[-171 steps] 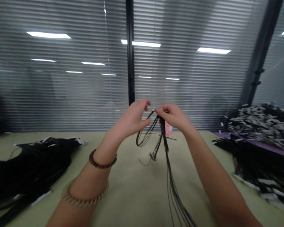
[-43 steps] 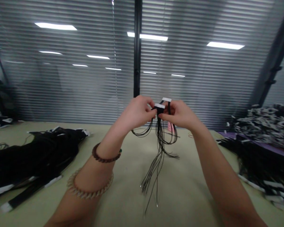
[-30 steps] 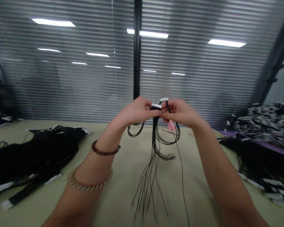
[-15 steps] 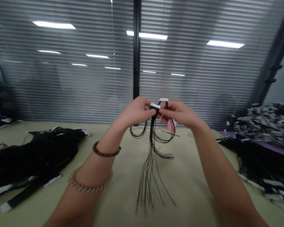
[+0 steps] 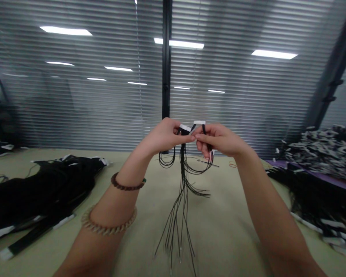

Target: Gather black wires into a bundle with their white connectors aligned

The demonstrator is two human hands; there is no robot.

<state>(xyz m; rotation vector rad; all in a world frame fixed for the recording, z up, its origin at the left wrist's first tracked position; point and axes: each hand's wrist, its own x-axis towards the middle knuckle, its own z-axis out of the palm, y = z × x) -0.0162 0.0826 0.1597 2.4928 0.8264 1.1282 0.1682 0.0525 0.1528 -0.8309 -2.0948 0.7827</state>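
Between my hands hangs a wire harness of thin black wires with white connectors. My left hand grips it just below one white connector, its thumb stretched across the wires. My right hand has thumb and fingertips pinched together close to the left thumb tip, with wires of the same harness passing through its fingers. A second white connector stands above the right fingers. Wires loop down on both sides, and the loose ends fan out below over the table. What exactly lies between the right fingertips is hidden.
On the left of the pale green table lies a heap of black wire bundles with white ends. At right are more black wires and a big pile of white connectors. Window blinds stand behind.
My left hand has shifted slightly left with its connector, opening a gap to the other connector. Its thumb now reaches further right. The loose wire ends have swung left and lower.
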